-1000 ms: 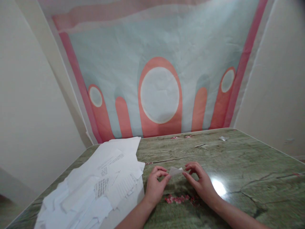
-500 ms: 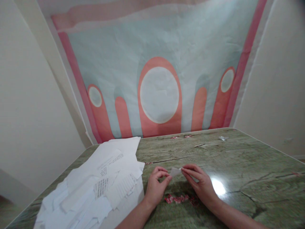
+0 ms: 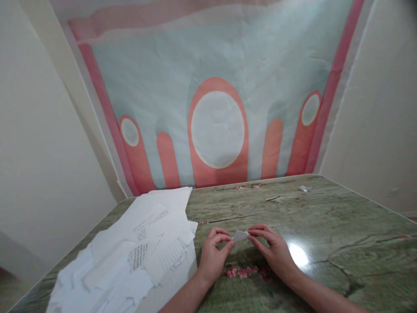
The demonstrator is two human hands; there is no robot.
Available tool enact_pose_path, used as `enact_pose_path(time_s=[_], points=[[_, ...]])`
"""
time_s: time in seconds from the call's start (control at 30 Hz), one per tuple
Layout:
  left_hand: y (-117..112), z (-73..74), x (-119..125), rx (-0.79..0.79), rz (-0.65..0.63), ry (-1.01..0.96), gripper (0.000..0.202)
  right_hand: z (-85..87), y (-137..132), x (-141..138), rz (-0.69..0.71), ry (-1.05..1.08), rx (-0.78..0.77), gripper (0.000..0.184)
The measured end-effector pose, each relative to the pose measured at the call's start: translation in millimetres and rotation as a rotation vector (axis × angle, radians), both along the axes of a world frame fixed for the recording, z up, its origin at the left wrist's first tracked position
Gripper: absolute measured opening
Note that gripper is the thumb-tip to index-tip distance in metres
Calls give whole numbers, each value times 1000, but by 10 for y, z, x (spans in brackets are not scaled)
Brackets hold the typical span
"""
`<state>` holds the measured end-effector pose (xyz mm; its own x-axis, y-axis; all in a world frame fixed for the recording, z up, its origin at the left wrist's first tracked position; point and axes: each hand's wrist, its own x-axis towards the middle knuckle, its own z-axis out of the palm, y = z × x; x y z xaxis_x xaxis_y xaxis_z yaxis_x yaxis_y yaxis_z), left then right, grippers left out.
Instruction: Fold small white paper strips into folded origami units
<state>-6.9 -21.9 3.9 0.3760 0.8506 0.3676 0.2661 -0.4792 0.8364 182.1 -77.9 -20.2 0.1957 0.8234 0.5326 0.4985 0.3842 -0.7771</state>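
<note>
Between my hands, just above the table, is a small folded piece of white paper [image 3: 240, 235], roughly triangular. My left hand [image 3: 215, 252] pinches its left corner between thumb and fingertips. At its right end, the thumb and fingers of my right hand [image 3: 272, 248] close on the other corner. To the left of my left hand lies a spread heap of white paper sheets and torn pieces [image 3: 114, 261], some with printed lines of text.
The table [image 3: 325, 217] has a glossy, green-brown wood-look top with printed pink flowers and a bright light reflection. A small whitish scrap [image 3: 305, 188] lies near the far right edge. Behind hangs a patterned backdrop [image 3: 218, 56] of coral arches.
The small paper has tilted slightly and its outline looks flatter and more pointed. The fingers of my right hand have shifted a little; my left hand stays in place.
</note>
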Motion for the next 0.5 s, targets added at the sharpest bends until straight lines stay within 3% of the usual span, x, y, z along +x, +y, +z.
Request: enact_pose_path(time_s=[0.5], points=[[9,12,-19,29,5,14,7,87,-38,-16,66,-30,-45,18]])
